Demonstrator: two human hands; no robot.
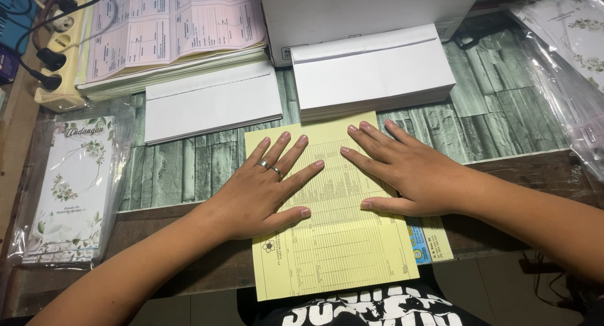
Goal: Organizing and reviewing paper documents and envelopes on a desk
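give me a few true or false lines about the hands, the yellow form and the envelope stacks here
1. Both hands lie flat, palms down, on the yellow form. True.
2. The left hand wears rings. True.
3. The right hand holds a pen. False: it holds nothing, its fingers are spread on the paper.
4. Two stacks of white envelopes lie beyond the form, the larger stack to the right of the smaller stack. True.
5. The power strip sits at the far right of the table. False: it is at the far left, with plugs in it.
6. The yellow form lies wholly on the table. False: its near edge hangs over the table's front edge.
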